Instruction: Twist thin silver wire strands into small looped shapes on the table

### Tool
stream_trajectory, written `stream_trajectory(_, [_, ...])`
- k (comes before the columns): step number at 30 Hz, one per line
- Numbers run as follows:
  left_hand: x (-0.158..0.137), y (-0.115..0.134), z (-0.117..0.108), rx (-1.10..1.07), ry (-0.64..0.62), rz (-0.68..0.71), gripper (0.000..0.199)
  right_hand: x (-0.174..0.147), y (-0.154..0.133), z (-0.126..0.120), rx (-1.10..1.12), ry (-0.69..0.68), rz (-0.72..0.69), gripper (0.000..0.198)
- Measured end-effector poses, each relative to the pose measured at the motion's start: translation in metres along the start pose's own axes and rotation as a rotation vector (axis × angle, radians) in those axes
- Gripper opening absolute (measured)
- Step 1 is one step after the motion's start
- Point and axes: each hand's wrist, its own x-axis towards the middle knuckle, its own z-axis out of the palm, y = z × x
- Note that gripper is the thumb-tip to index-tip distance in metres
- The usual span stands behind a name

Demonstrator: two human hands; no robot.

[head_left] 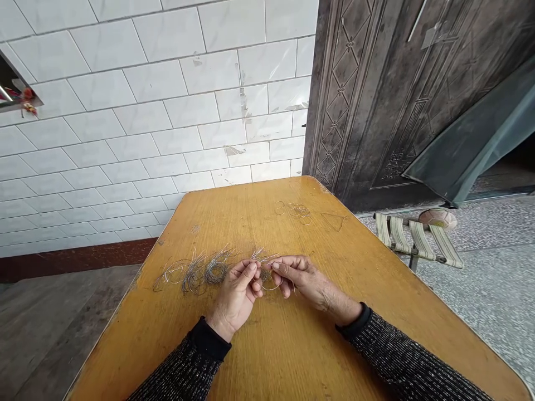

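Both my hands meet above the middle of the wooden table (276, 334), a little apart. A thin wire (271, 288), bent into a loop, hangs between them. My left hand (239, 289) pinches one part of it between thumb and forefinger. On the other side my right hand (298, 275) pinches it too, with a loose end hanging below the fingers. Just left of my left hand lie coiled bundles of thin wire (216, 270), their ends sticking up. Another bundle (261, 255) shows behind my fingertips, partly hidden by them.
Farther back on the right lie small loose wire loops (298, 210) and a bent wire piece (336, 220). A white tiled wall (188, 122) stands beyond the table. To the right are a dark carved door (368, 100), a hanging curtain (468, 139) and a strapped folding stool (418, 239).
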Motion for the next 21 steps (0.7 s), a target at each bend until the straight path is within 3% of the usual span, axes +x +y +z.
stream_trajectory(5, [0.0011, 0.0029, -0.0018, -0.023, 0.014, 0.016, 0.020, -0.0001, 0.0010, -0.0015, -0.016, -0.053, 0.022, 0.026])
stream_trajectory(10, [-0.0014, 0.0076, -0.0003, -0.013, -0.020, 0.092, 0.018, 0.0023, 0.0033, 0.0001, 0.165, 0.075, -0.034, 0.026])
stream_trajectory(16, [-0.0007, -0.0001, -0.0015, 0.157, 0.059, 0.056, 0.019, 0.0006, 0.0039, 0.0037, -0.023, -0.043, 0.008, 0.030])
stream_trajectory(21, [0.0011, -0.0020, -0.0043, 0.217, 0.078, 0.059, 0.023, -0.0006, 0.0034, 0.0067, -0.113, -0.064, 0.031, 0.035])
